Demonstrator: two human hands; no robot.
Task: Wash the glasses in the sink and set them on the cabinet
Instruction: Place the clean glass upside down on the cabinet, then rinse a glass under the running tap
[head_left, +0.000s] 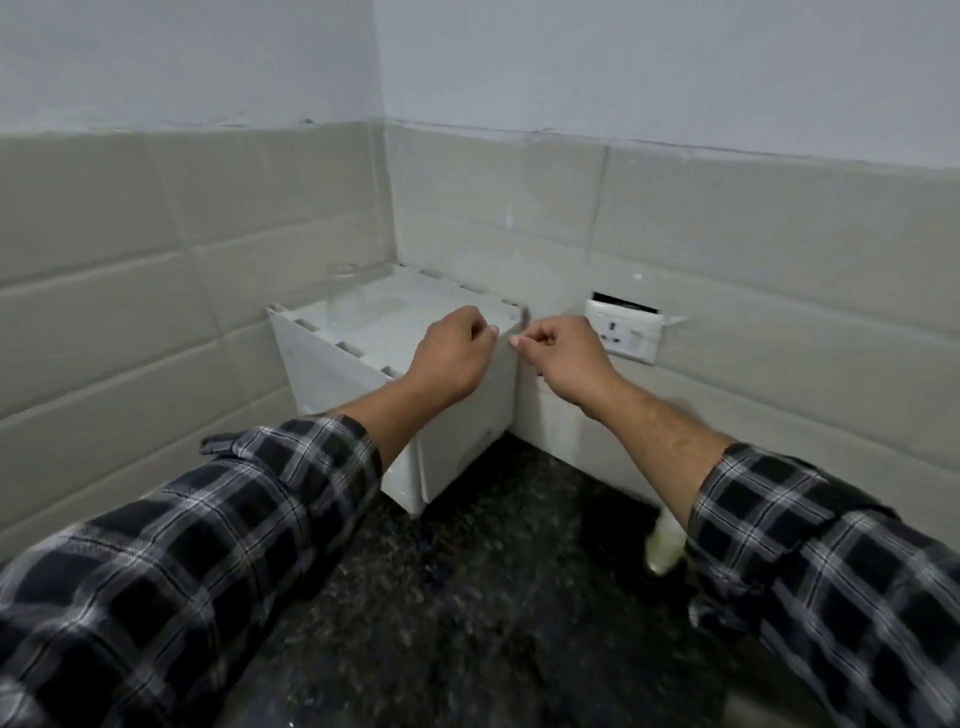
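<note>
Left of left hand (453, 349), glass (347, 301), atop cabinet (332, 358)

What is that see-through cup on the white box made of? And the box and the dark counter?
The cup looks like clear glass: the box shows through it. The white box seems glossy plastic or painted board. The dark counter looks like speckled polished stone, perhaps granite.
</note>
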